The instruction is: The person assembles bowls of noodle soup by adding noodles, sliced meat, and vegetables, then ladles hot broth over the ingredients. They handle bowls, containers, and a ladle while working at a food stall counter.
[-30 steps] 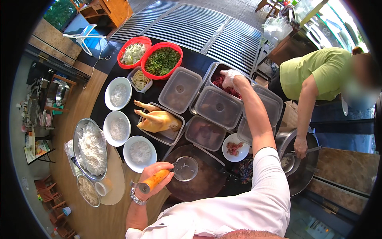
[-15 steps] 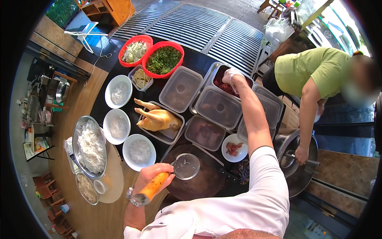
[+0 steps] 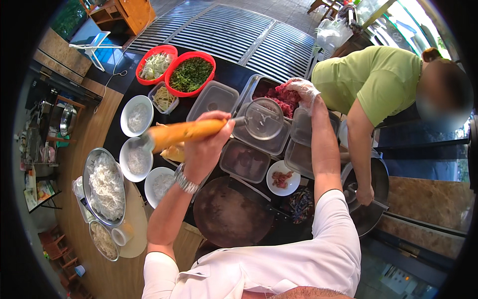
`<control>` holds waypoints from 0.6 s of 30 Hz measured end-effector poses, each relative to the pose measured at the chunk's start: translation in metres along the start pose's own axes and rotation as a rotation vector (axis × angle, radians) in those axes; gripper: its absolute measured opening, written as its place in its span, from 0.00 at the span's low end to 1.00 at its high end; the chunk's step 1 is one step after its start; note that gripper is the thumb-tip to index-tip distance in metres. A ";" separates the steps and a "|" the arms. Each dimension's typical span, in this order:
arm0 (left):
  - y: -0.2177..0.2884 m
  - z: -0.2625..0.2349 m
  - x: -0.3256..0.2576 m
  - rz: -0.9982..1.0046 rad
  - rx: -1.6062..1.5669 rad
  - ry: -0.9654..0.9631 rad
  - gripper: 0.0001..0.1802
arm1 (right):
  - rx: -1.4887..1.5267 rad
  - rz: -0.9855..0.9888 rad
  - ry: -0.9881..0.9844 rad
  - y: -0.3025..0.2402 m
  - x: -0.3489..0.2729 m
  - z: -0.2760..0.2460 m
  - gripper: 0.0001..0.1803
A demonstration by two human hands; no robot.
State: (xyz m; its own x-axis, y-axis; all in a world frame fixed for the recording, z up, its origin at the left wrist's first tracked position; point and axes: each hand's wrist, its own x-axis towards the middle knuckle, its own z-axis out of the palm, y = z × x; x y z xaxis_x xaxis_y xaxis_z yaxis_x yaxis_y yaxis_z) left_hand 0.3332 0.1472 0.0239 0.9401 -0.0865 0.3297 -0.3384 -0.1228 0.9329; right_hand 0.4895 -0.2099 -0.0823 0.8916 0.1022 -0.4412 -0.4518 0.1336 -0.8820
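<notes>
My left hand (image 3: 208, 149) is closed round the thick orange-brown wooden handle of a ladle (image 3: 264, 118). The ladle's round metal bowl, with a few pale bits in it, hovers over a lidded plastic container (image 3: 269, 142). In a clear plastic glove, my right hand (image 3: 302, 92) grips a clump of raw red meat (image 3: 289, 94) at the right side of an uncovered meat container (image 3: 264, 87). The ladle comes close to that container's near edge. Behind my left hand and the handle, the whole plucked bird (image 3: 174, 152) is mostly hidden.
White bowls of noodles (image 3: 137, 117) line the left side, beside a noodle tray (image 3: 104, 187). Red baskets hold chopped greens (image 3: 191, 74) and sliced onion (image 3: 156, 66). A round board (image 3: 231, 209) and a plate of meat (image 3: 283, 178) lie nearer. At right, a co-worker (image 3: 368, 82) reaches toward a large pot (image 3: 371, 199).
My left hand has carried the ladle forward and right, from over the round board to near the meat container. My right hand has come up with red meat showing in it. The co-worker leans closer.
</notes>
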 end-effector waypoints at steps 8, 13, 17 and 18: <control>-0.038 0.051 0.032 -0.223 -0.289 0.091 0.09 | -0.115 -0.102 -0.173 -0.061 -0.062 0.019 0.09; -0.041 0.064 0.029 -0.257 -0.310 0.069 0.10 | -0.397 0.123 -0.320 -0.052 -0.069 0.075 0.15; -0.042 0.062 0.026 -0.276 -0.394 0.096 0.10 | -0.569 0.125 -0.202 -0.037 -0.049 0.074 0.19; -0.043 0.059 0.025 -0.282 -0.425 0.114 0.09 | -0.521 0.078 -0.107 -0.033 -0.041 0.066 0.17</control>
State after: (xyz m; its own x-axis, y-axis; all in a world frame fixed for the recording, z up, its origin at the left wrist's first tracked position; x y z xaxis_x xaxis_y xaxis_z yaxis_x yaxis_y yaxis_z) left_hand 0.3684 0.0917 -0.0164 0.9988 0.0031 0.0491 -0.0479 0.2883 0.9563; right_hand 0.4661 -0.1532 -0.0244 0.8352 0.1960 -0.5138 -0.4172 -0.3829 -0.8242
